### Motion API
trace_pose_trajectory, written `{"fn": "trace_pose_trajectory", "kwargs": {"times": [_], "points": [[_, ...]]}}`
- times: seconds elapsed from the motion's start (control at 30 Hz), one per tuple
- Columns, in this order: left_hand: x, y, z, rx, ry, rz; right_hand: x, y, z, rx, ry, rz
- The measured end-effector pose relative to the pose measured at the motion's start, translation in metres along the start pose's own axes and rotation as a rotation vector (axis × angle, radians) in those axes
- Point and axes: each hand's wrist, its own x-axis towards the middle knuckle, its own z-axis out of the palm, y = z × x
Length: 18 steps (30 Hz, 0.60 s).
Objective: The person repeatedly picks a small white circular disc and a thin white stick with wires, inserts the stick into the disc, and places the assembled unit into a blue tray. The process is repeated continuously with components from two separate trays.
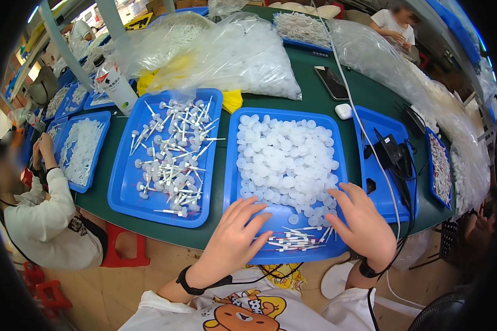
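Observation:
A blue tray (230,165) lies in front of me with a heap of translucent white discs (287,151) in it. Thin white sticks with small collars (295,240) are gathered along its near edge. My left hand (232,231) is over the tray's near left side, fingers apart and holding nothing. At the near right, my right hand (364,220) has its fingers spread, their tips at the heap's edge close to some discs; whether they touch is unclear. To the left, another blue tray (120,171) holds many sticks with discs fitted on them (176,160).
On the right, a blue tray (373,207) holds a black power adapter (389,151) and cables. A white cable (364,129) crosses the green table (309,69). Behind are a phone (332,83), a white case (343,111), a filled plastic bag (248,55) and a bottle (115,85). A co-worker (44,215) sits left.

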Motion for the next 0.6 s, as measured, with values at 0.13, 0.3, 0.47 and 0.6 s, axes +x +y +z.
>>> {"fn": "trace_pose_trajectory", "kwargs": {"times": [0.13, 0.3, 0.47, 0.6], "points": [[0.001, 0.003, 0.009, 0.076, 0.005, 0.018, 0.006, 0.01, 0.034, -0.141, 0.045, -0.023], [-0.001, 0.0, 0.011, 0.105, 0.01, 0.03, 0.015, 0.026, 0.04, 0.011, -0.124, -0.152], [0.001, 0.001, 0.011, 0.102, 0.014, 0.04, 0.014, 0.012, 0.033, 0.215, -0.261, -0.17], [0.001, 0.001, 0.012, 0.1, 0.021, 0.046, 0.017, 0.01, 0.037, 0.189, -0.295, -0.203]]}}
